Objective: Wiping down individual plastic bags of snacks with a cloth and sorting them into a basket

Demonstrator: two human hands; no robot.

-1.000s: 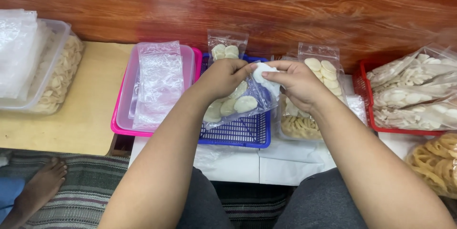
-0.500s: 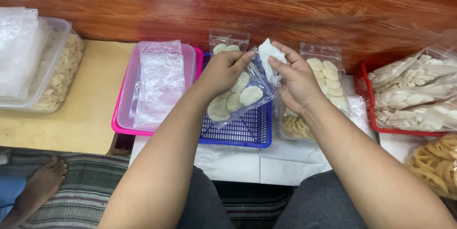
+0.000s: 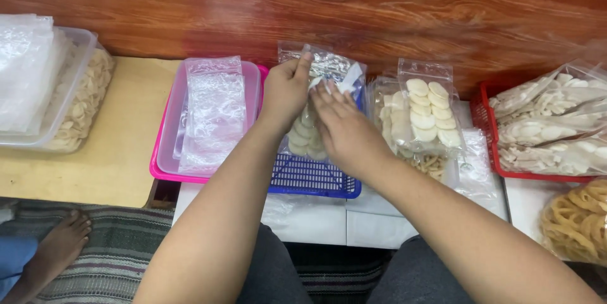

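Head view looks down on both hands meeting at the centre of the frame, over a blue basket point(image 3: 313, 177). The left hand point(image 3: 286, 92) and the right hand point(image 3: 344, 128) hold a small clear bag of pale round crackers point(image 3: 308, 128) upright between them. The bag's long axis runs up and down the frame, with its mouth toward the top, against the wooden wall point(image 3: 316, 7), and its filled bottom low in the basket. The left fingers are curled, thumb and forefinger pinching the bag's top edge at its left corner. The right fingers point(image 3: 332, 92) lie pressed together and flat on the bag's front, just under the top strip.

Room to move is tight at the sides. A pink tray point(image 3: 165, 168) with a stack of empty clear bags point(image 3: 214, 111) sits just beside the basket on the left. Filled cracker bags point(image 3: 425, 111) stand just beside it on the right, and a red basket point(image 3: 485, 114) of more filled bags lies further right. The wall closes the top. The white tabletop point(image 3: 316, 222) edge toward the bottom of the frame lies bare. A clear tub point(image 3: 85, 98) of crackers sits at the upper left, well apart, on a tan board point(image 3: 120, 152).
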